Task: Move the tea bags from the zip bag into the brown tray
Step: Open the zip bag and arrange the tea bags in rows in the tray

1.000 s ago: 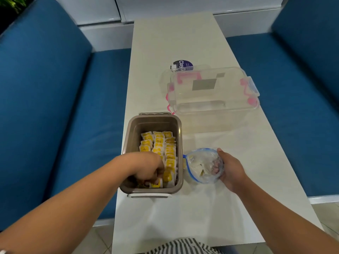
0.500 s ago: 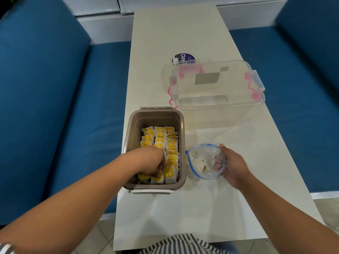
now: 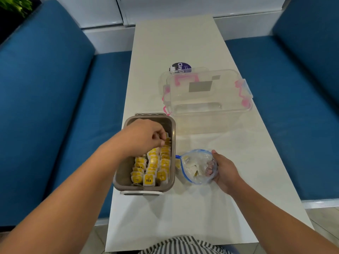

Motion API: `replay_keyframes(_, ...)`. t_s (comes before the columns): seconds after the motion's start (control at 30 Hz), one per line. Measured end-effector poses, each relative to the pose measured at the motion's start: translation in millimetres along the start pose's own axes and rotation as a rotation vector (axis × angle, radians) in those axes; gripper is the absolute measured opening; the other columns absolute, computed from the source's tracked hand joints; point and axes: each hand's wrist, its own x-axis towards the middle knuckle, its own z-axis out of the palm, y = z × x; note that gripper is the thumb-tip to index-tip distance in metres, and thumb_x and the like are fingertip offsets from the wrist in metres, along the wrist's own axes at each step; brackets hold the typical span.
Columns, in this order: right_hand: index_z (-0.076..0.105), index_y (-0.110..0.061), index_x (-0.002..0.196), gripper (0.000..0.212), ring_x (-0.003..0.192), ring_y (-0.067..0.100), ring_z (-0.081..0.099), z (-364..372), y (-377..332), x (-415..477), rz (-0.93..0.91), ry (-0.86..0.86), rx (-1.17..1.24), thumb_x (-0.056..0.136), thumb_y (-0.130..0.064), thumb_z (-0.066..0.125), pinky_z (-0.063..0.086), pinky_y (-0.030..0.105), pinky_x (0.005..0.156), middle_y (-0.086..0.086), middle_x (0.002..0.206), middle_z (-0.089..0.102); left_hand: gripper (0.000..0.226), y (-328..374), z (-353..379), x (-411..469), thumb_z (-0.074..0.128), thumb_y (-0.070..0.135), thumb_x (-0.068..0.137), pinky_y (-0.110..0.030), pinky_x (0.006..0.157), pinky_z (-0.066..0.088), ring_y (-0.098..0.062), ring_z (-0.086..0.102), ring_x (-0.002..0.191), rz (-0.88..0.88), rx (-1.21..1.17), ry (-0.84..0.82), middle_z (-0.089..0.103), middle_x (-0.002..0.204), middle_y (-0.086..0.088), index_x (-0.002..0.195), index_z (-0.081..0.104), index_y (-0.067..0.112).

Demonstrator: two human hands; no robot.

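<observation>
Tray (image 3: 126,173) is sitting at the near left of the table (image 3: 183,43), long side running away from the person. Tea bags (image 3: 152,165) with yellow labels are standing in it in packed rows, filling the middle and right; a strip of bare floor is showing along the left wall. Left hand (image 3: 145,137) is reaching over the far half of the tray, fingers (image 3: 159,136) curled tight, tips touching the far end of the right row. Cannot tell if they are pinching a bag.

Zip bag (image 3: 198,165) is lying just beside the tray's right wall, mouth open and facing the tray, blue zip rim showing. Right hand (image 3: 223,173) is gripping it from the right, thumb on the top rim, fingers wrapped round and showing through the plastic. Loose tea bags (image 3: 190,168) are sitting inside the zip bag.

Clear box (image 3: 207,99) with pink clips is standing beyond the tray and zip bag, a purple tub (image 3: 178,67) just behind it. Blue benches (image 3: 45,107) are flanking the table.
</observation>
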Motion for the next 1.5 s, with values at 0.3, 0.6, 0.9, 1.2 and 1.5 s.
replay_keyframes(0.3, 0.07, 0.002, 0.111, 0.045, 0.091, 0.034, 0.073, -6, -4, -6, 0.034, -0.017, -0.062, 0.099, -0.04, 0.062, 0.059, 0.048, 0.084, 0.02, 0.103, 0.076, 0.008, 81, 71, 14, 0.069, 0.022, 0.09, -0.021, 0.078, 0.049, -0.008, 0.061, 0.084, 0.004, -0.142, 0.134, 0.071, 0.093, 0.007, 0.096, 0.074, 0.022)
replay_keyframes(0.6, 0.058, -0.003, 0.09, 0.033, 0.057, 0.026, 0.054, -16, -15, -15, 0.034, -0.02, -0.142, 0.103, -0.033, 0.061, 0.049, 0.035, 0.059, 0.016, 0.07, 0.058, 0.03, 87, 163, 43, 0.068, 0.014, 0.084, -0.021, 0.083, 0.048, -0.017, 0.067, 0.097, -0.156, -0.014, 0.0, 0.074, 0.105, 0.001, 0.11, 0.073, 0.027)
replay_keyframes(0.9, 0.064, -0.004, 0.09, 0.036, 0.079, 0.034, 0.069, -24, -19, -12, 0.058, -0.058, -0.254, 0.101, -0.038, 0.062, 0.052, 0.043, 0.07, 0.02, 0.089, 0.073, 0.043, 83, 183, 34, 0.07, 0.017, 0.082, -0.019, 0.08, 0.041, -0.017, 0.059, 0.109, -0.128, -0.027, -0.044, 0.069, 0.115, 0.004, 0.124, 0.066, 0.027)
replay_keyframes(1.2, 0.063, -0.003, 0.09, 0.034, 0.066, 0.028, 0.066, -25, -21, -9, 0.089, -0.083, -0.25, 0.104, -0.034, 0.059, 0.047, 0.025, 0.045, 0.016, 0.082, 0.071, 0.039, 88, 185, 31, 0.063, 0.015, 0.085, -0.021, 0.077, 0.043, -0.018, 0.06, 0.104, -0.142, -0.013, -0.051, 0.069, 0.112, 0.004, 0.12, 0.068, 0.03)
replay_keyframes(1.5, 0.066, -0.001, 0.094, 0.034, 0.084, 0.035, 0.071, -26, -17, -3, 0.091, -0.099, -0.213, 0.103, -0.034, 0.061, 0.057, 0.041, 0.074, 0.024, 0.097, 0.075, 0.017, 86, 184, 34, 0.069, 0.02, 0.083, -0.022, 0.072, 0.042, -0.02, 0.063, 0.092, -0.136, -0.042, 0.083, 0.069, 0.101, -0.001, 0.098, 0.078, 0.023)
